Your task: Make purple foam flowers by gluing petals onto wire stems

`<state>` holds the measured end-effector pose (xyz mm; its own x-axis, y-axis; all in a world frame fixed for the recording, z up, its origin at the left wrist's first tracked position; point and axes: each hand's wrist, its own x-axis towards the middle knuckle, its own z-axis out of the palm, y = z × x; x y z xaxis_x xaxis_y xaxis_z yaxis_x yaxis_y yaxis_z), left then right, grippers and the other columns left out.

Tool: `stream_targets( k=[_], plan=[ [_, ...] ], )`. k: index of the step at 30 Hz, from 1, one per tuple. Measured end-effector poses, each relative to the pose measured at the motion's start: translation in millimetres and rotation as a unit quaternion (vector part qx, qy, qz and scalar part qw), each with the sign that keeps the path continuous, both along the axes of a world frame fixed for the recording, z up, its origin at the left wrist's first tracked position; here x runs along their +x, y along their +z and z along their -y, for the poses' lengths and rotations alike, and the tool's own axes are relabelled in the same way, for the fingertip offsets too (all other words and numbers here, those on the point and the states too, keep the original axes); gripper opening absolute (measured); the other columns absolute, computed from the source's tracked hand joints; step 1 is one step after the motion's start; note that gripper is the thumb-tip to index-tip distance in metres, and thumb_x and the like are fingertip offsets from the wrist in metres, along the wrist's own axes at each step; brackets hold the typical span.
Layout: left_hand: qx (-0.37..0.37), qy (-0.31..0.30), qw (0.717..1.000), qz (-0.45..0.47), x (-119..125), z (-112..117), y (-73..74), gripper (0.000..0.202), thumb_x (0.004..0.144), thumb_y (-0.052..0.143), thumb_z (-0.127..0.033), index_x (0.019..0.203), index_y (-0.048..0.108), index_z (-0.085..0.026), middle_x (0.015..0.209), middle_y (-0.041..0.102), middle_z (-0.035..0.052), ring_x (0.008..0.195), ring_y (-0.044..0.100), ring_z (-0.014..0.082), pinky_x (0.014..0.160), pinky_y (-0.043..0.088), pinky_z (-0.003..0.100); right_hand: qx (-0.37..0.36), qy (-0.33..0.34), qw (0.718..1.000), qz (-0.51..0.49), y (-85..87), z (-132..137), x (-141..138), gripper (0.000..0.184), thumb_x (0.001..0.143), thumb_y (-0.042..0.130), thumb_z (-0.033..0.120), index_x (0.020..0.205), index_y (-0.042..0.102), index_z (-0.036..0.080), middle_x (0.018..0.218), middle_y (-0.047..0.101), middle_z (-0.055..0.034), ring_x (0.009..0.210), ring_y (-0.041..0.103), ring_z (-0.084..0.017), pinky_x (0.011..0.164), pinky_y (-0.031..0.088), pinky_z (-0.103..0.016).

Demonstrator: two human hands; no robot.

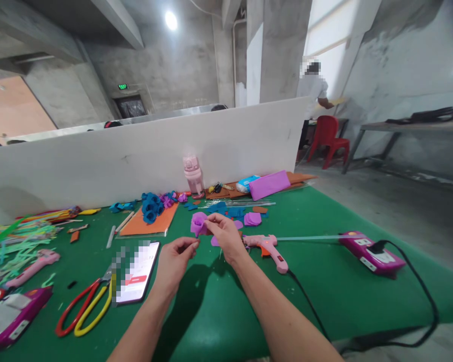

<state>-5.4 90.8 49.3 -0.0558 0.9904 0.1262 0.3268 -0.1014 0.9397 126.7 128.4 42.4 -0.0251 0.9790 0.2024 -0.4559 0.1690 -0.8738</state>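
My right hand [223,234] pinches a purple foam flower [198,222] just above the green table [324,281], fingers closed on its petals. Below it and to the left, my left hand [177,257] is closed in a pinch, seemingly on the thin stem under the flower, though the stem is too fine to make out. A pink glue gun [269,247] lies right of my right hand, its black cord trailing toward the front edge. Loose purple petals [252,218] lie behind it.
A phone [136,271] and red and yellow scissors [83,305] lie left of my hands. Blue foam flowers [151,206] sit on an orange sheet. A pink power strip [372,251] sits right. A white partition [143,156] backs the table; a person stands far right.
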Motion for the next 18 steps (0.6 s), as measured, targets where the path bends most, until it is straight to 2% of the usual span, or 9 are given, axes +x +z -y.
stream_targets(
  k=[18],
  plan=[
    [0.004,0.000,1.000,0.002,-0.3,-0.6,-2.7,0.025,0.063,0.066,-0.037,0.074,0.070,-0.015,0.061,0.064,0.0029,0.056,0.052,0.0131,0.053,0.040,0.023,0.004,0.007,1.000,-0.002,2.0,2.9,-0.9,0.013,0.064,0.063,0.031,0.068,0.060,0.019,0.062,0.060,0.0023,0.060,0.054,-0.012,0.063,0.043,-0.025]
  ],
)
